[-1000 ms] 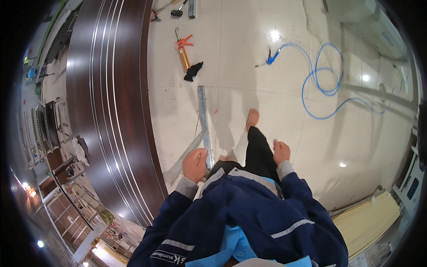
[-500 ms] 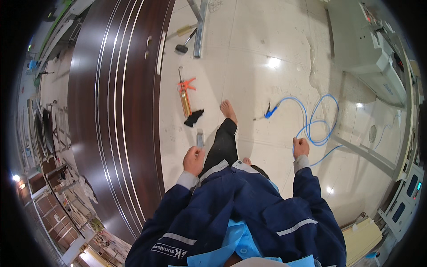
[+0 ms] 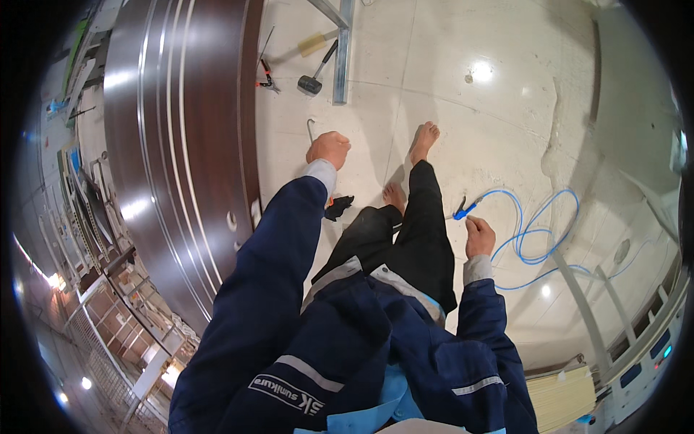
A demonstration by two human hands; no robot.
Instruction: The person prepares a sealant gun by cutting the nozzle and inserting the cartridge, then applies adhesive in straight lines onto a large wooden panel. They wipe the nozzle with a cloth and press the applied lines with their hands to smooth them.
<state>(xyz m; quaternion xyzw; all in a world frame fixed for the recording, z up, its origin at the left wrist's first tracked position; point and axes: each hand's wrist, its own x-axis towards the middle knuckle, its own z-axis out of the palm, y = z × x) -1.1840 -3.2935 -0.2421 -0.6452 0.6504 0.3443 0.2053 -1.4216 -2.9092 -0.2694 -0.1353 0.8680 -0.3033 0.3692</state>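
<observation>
My left hand [image 3: 330, 150] is stretched forward over the floor, its fingers curled into a fist with nothing visible in it. Beneath it lies a caulking gun, mostly hidden by my hand and sleeve; its hooked rod [image 3: 311, 127] shows beside the fist. A crumpled black piece, perhaps a glove [image 3: 338, 207], is on the floor by my left forearm. My right hand [image 3: 480, 237] hangs at my right side, fingers curled, no object showing in it. Nearest to it in the picture is a blue air blow gun [image 3: 465, 210], lying on the floor with its coiled blue hose [image 3: 522, 233].
A long dark brown panel [image 3: 217, 94] with pale stripes runs along the left. Farther ahead lie a black mallet [image 3: 311, 85], red-handled pliers [image 3: 267, 76] and a metal frame leg [image 3: 343, 69]. A pale machine cabinet [image 3: 640, 101] stands at right.
I have stepped forward, one foot now ahead of the other. My left hand has swung forward above the caulking gun. My right hand stays low at my side, near the blow gun.
</observation>
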